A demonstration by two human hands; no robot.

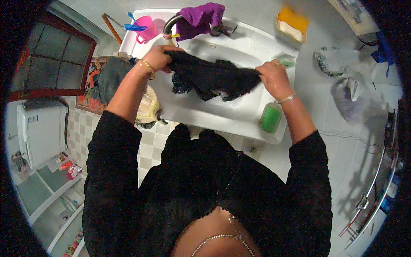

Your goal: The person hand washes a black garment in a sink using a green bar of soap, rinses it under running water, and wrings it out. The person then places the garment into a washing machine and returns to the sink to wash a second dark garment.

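Note:
A dark, wet-looking cloth (215,77) is stretched over the white sink basin (205,110). My left hand (160,59) grips its left end, close to the faucet (170,25). At the other end, my right hand (274,77) pinches the cloth's corner near the basin's right rim. The cloth's lower edge hangs in uneven folds, and what lies behind it in the basin is partly hidden. Below my right wrist, a green bar of soap (270,118) sits in a clear dish on the rim.
A purple cloth (200,21) drapes over the faucet. On the back left corner stands a pink cup (147,28) with a blue toothbrush and comb-like item. A wall holder (290,25) carries orange and white pieces. Plastic bags (350,93) hang at right; a white washing machine (43,131) stands left.

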